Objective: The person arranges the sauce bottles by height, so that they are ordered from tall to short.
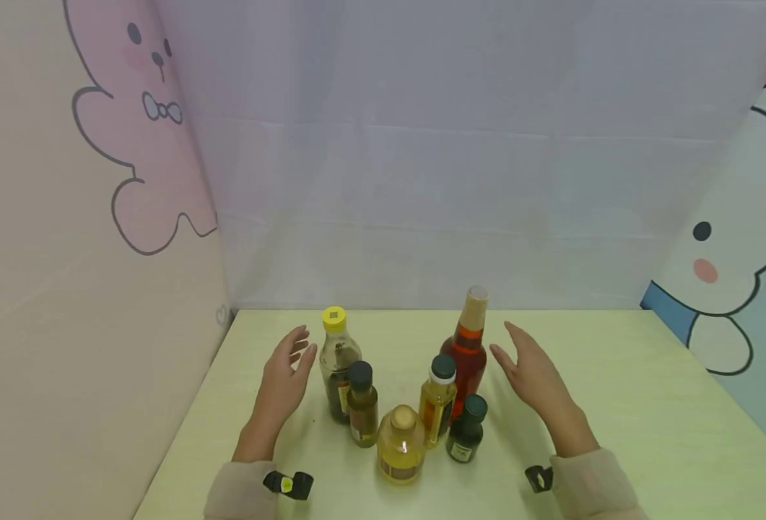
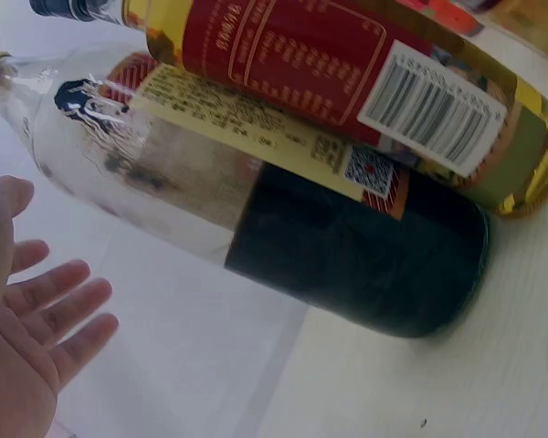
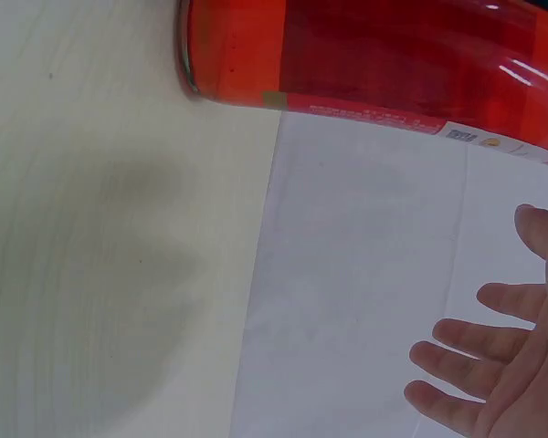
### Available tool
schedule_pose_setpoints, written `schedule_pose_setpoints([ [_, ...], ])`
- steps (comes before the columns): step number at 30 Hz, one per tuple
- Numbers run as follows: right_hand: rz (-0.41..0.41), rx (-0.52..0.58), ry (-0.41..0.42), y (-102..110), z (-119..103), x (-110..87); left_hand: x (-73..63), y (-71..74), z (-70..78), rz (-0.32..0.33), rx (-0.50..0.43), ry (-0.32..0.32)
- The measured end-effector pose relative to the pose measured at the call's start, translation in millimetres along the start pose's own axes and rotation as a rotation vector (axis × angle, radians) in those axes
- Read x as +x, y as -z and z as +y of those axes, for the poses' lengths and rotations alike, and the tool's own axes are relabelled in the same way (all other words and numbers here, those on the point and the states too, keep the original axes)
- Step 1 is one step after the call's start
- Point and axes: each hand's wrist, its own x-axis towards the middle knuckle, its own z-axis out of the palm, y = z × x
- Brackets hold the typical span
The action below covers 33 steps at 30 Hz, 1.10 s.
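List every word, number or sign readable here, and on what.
Nothing legible:
Black-capped bottle: red label, barcode digits too blurred.
Yellow-capped bottle: yellow label too blurred; QR code shows.
Red bottle: print too blurred.
Gold-capped bottle, small dark bottle, white-collared bottle: labels too small.

Six bottles are standing on the table, front bottle sitting nearest the person, rear-left bottle and rear-right bottle standing behind. Left hand is hovering left of them, right hand hovering right.
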Motion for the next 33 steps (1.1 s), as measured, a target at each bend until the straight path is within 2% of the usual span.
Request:
schedule_pose_setpoints([
  [6, 0.022, 0.068, 0.016, 3, -9, -4.4, -4.2, -0.5, 9.0, 0.063, -0.123, -0.086],
  [12, 0.028, 0.094, 0.011, 8, -19, -9.8, -7.7, -2.4, 20.8, 0.084, -0.202, -0.123],
  [15, 0.038, 0.107, 0.019, 11, -24, -11.9, -9.0, -3.9, 27.7, 0.092, -0.215, -0.15],
  [21, 0.083, 0.154, 0.066, 17, -31, -14.4, -15.1, 0.7, 57.1, 0.076, -0.224, -0.22],
  [23, 0.104, 0.183, 0.086, 17, -34, -15.5, -14.5, -0.8, 57.8, 0.077, -0.234, -0.233],
  [27, 0.158, 0.252, 0.124, 18, -41, -17.4, -13.9, -2.9, 61.9, 0.08, -0.267, -0.238],
  [33, 0.233, 0.322, 0.18, 19, -48, -18.3, -14.1, -3.0, 70.8, 0.074, -0.258, -0.217],
])
